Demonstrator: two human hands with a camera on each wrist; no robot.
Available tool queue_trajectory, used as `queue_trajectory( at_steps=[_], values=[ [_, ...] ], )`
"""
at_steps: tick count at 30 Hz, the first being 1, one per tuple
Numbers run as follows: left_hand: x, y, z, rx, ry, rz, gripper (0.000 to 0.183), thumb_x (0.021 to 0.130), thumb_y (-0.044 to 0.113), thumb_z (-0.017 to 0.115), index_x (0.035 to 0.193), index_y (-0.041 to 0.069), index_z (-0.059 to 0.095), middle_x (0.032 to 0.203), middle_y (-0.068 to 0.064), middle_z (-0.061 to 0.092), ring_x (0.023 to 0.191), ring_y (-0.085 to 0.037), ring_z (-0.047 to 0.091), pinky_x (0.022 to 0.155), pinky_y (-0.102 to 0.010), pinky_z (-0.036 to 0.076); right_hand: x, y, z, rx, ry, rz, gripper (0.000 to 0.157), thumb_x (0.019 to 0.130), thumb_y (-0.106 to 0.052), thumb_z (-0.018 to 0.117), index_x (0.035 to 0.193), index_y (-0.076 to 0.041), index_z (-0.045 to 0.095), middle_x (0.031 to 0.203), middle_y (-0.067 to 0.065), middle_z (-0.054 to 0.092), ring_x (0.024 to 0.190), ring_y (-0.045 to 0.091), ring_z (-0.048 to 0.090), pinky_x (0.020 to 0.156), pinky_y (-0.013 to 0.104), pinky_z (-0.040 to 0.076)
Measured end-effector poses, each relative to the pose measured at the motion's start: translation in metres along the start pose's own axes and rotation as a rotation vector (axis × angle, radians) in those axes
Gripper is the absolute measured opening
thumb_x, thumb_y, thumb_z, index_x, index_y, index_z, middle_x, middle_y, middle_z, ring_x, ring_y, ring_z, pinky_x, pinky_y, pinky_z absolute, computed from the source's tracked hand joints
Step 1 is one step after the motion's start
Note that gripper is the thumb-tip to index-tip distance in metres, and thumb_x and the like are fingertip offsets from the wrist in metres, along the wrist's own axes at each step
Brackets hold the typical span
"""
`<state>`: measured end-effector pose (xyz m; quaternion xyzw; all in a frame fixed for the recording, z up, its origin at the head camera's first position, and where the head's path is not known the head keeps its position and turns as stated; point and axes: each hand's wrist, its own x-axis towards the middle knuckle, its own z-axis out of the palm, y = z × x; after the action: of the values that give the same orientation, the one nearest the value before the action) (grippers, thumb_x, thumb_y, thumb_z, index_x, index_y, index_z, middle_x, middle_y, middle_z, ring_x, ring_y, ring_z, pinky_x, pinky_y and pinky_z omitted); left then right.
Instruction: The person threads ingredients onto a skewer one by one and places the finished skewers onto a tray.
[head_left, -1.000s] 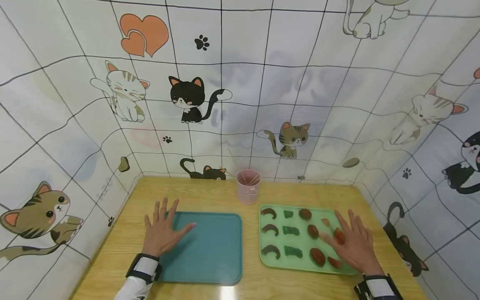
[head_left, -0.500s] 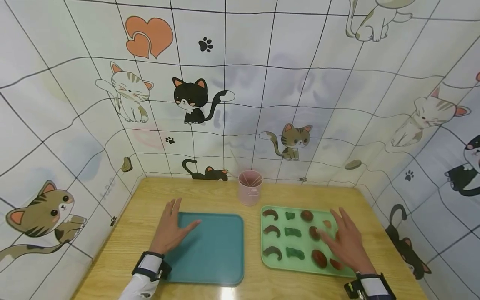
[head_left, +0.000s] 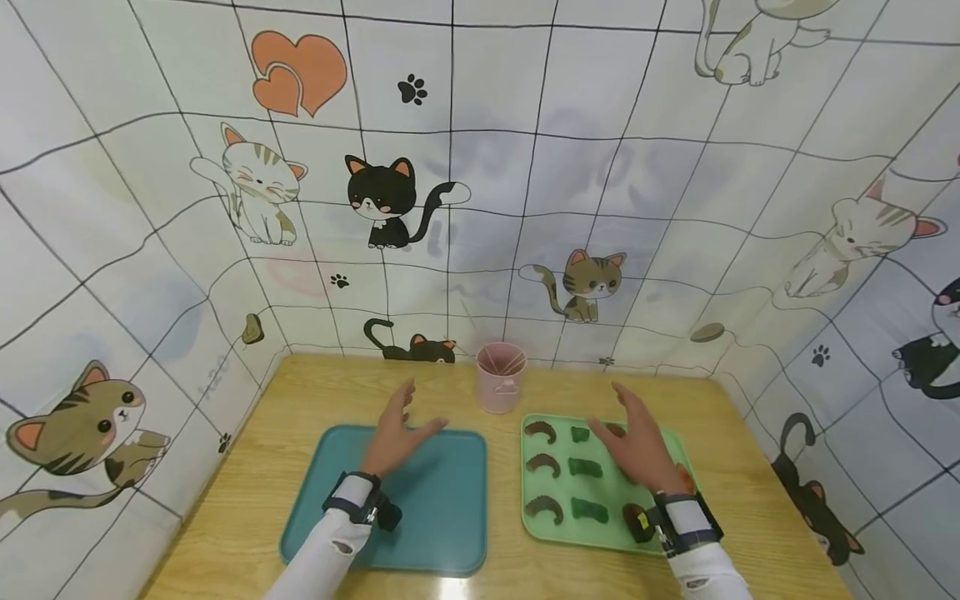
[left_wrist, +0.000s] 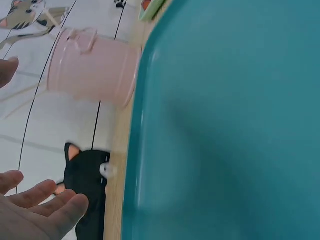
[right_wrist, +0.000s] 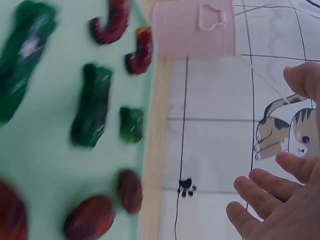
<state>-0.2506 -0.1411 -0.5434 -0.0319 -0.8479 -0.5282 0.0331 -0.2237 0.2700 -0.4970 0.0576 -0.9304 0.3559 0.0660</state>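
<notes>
My left hand [head_left: 396, 437] hovers over the teal tray [head_left: 457, 508], its fingers and thumb spread apart and nothing held. Over the right part of the light green tray [head_left: 558, 537], my right hand [head_left: 641, 446] is likewise spread and holds nothing. In the green tray lie dark red curved, shrimp-like pieces [head_left: 542, 464], green pepper-like pieces [head_left: 585, 467] and glossy red-brown oval pieces [right_wrist: 90, 217]. The right hand and wrist hide some of the ovals and most of the orange wedges. Behind and between the trays stands a small pink bucket [head_left: 498, 383] with several thin wooden sticks in it.
Both trays sit on a light wood table [head_left: 225, 533]. Cloth [head_left: 480, 208] printed with cats and grid lines hangs behind and at both sides of the table. The bucket stands close to its back edge.
Both hands have moved inward and forward: the left from the teal tray's left edge to over its middle, the right from the green tray's right side leftward. Trays and bucket have stayed put.
</notes>
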Motion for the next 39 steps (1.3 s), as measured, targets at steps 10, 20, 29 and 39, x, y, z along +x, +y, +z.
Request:
queue_trajectory(
  at_steps=[10, 20, 29, 39],
  values=[
    [0.036, 0.016, 0.043, -0.11, -0.027, 0.078, 0.098, 0.084, 0.027, 0.086, 0.161, 0.012, 0.027, 0.162, -0.019, 0.037, 0.148, -0.041, 0.038, 0.118, -0.057, 0.036, 0.042, -0.027, 0.013, 0.122, -0.012, 0.032, 0.088, 0.099, -0.056, 0.061, 0.163, -0.01, 0.021, 0.166, 0.019, 0.03, 0.151, 0.041, 0.033, 0.117, 0.063, 0.032],
    [0.063, 0.032, 0.061, -0.066, -0.041, 0.123, 0.098, 0.083, 0.03, 0.086, 0.158, 0.002, 0.029, 0.16, -0.021, 0.039, 0.144, -0.044, 0.043, 0.115, -0.056, 0.041, 0.079, -0.044, 0.027, 0.269, 0.023, 0.041, 0.078, 0.1, -0.041, 0.066, 0.159, -0.006, 0.028, 0.161, 0.02, 0.038, 0.147, 0.038, 0.041, 0.122, 0.05, 0.032],
    [0.083, 0.032, 0.077, -0.07, -0.077, 0.118, 0.102, 0.082, 0.029, 0.087, 0.159, 0.001, 0.026, 0.162, -0.023, 0.035, 0.147, -0.043, 0.038, 0.115, -0.056, 0.04, 0.105, -0.048, 0.042, 0.398, 0.078, 0.119, 0.07, 0.1, -0.037, 0.066, 0.155, -0.006, 0.037, 0.152, 0.02, 0.051, 0.14, 0.037, 0.05, 0.115, 0.05, 0.041],
    [0.096, 0.025, 0.095, -0.102, -0.056, 0.197, 0.091, 0.08, 0.024, 0.09, 0.153, 0.005, 0.039, 0.152, -0.018, 0.048, 0.14, -0.04, 0.048, 0.111, -0.058, 0.044, 0.126, -0.052, 0.056, 0.551, 0.187, 0.238, 0.046, 0.098, -0.025, 0.07, 0.137, -0.006, 0.056, 0.135, 0.017, 0.063, 0.125, 0.032, 0.062, 0.106, 0.044, 0.051]
  ],
)
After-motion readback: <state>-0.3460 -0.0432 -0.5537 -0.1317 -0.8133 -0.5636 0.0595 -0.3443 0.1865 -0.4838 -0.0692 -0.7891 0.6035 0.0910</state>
